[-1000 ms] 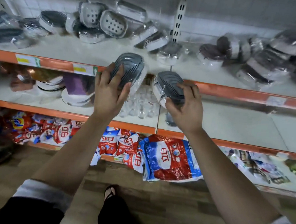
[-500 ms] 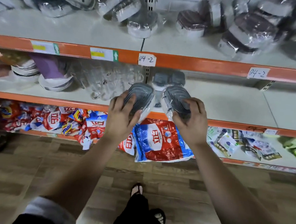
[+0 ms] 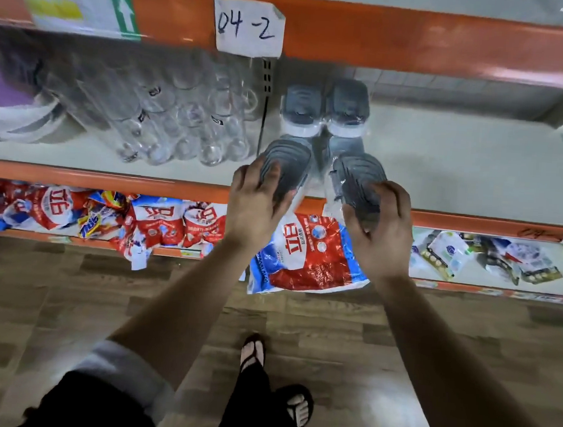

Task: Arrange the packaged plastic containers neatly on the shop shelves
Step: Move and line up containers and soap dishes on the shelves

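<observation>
Clear glasses (image 3: 180,116) left of the held containers (image 3: 288,167), shelved containers (image 3: 324,109) just behind.

The head-worn wide-angle camera is looking forward and steeply down from close range, framing the middle shelf (image 3: 460,165) toward 12 o'clock and the floor (image 3: 67,298) and sandalled feet (image 3: 297,406) toward 6 o'clock, edges seemingly bowing.

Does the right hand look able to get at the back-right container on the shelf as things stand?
Probably not yet: the right hand grips another wrapped container, held directly in front of the back-right container. The shelf lies bare on the right, leaving that way free.
</observation>
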A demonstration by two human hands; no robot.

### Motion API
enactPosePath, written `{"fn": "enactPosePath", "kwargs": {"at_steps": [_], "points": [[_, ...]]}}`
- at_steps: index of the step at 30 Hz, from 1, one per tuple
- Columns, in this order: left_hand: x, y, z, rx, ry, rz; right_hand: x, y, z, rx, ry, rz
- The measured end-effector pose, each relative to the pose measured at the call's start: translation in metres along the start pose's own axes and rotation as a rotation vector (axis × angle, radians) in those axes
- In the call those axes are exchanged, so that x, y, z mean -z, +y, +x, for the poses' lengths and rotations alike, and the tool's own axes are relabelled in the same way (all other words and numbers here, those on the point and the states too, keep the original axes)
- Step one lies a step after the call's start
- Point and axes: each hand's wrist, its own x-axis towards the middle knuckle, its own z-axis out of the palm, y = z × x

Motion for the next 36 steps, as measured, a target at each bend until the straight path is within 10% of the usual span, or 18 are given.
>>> {"fn": "enactPosePath", "kwargs": {"at_steps": [36], "points": [[-0.039, -0.010, 0.043, -0.044, 0.080, -0.044, -0.064, 0.033, 0.076, 0.017, -0.117, -0.238]]}}
